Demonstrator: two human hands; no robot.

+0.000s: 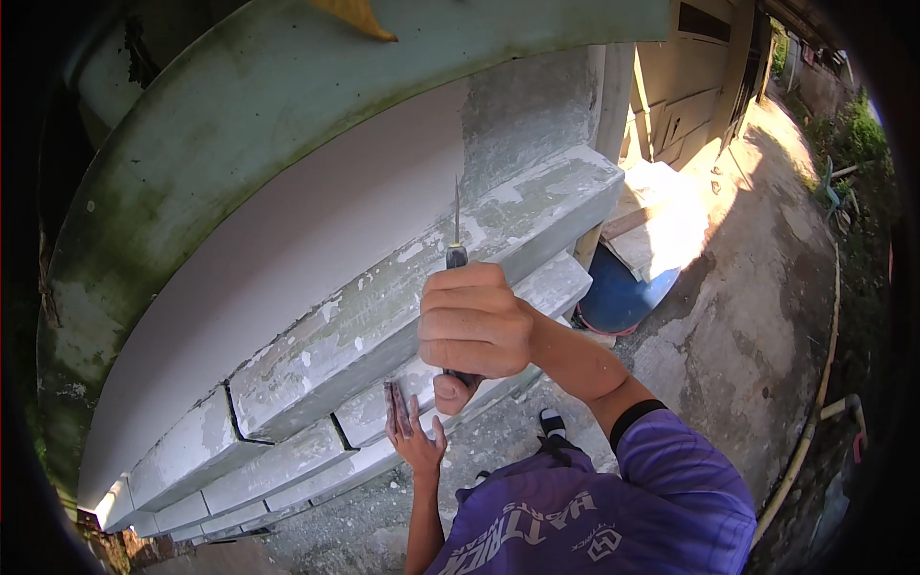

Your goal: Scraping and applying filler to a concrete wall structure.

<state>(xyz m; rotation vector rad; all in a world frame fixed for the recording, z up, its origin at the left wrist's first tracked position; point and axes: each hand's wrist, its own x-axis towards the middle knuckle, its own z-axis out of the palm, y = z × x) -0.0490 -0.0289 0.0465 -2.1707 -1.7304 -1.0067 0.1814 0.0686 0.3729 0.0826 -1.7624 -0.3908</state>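
Note:
My right hand (pixel 474 321) is a fist around the dark handle of a thin-bladed hand tool (pixel 457 254). Its narrow blade points up and away, toward the wall, and a yellow band marks where blade meets handle. Whether the blade is flat and seen edge-on, I cannot tell. Lower down, my left hand (pixel 417 443) rests with fingers stretched against the stepped ledge (pixel 326 379), and the fingertips look dusty. Patches of white and grey-green paint flake across the ledge's upper step. Above it rises a smooth pale wall panel (pixel 287 230).
A curved, mossy green rim (pixel 163 153) hangs overhead, with a yellow leaf (pixel 359 17) on it. A blue drum (pixel 623 287) stands past the ledge's right end, boards (pixel 656 216) on top. Concrete path (pixel 747 316) runs along the right, bordered by a pipe (pixel 815 422) and plants.

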